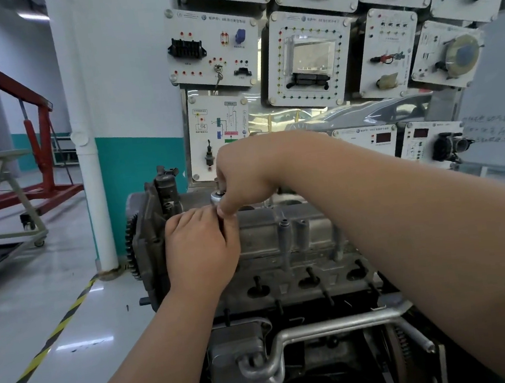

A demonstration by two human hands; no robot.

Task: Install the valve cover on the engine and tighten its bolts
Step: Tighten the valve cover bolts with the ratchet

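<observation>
The grey metal valve cover (pixel 293 234) lies on top of the engine (pixel 286 284) in the middle of the view. My right hand (pixel 243 176) grips the shiny head of a ratchet wrench (pixel 216 196) above the cover's far left corner. Just below it, my left hand (pixel 201 246) curls its fingers around the tool's dark shaft, which stands on the cover. The socket and the bolt under it are hidden by my hands.
A toothed timing gear (pixel 132 250) and dark bracket (pixel 160 216) sit at the engine's left end. Metal coolant pipes (pixel 322 330) run across the front. Training panels (pixel 309 57) hang behind. A white pipe (pixel 90 177), a red hoist (pixel 36 136) and striped floor tape (pixel 44 353) lie left.
</observation>
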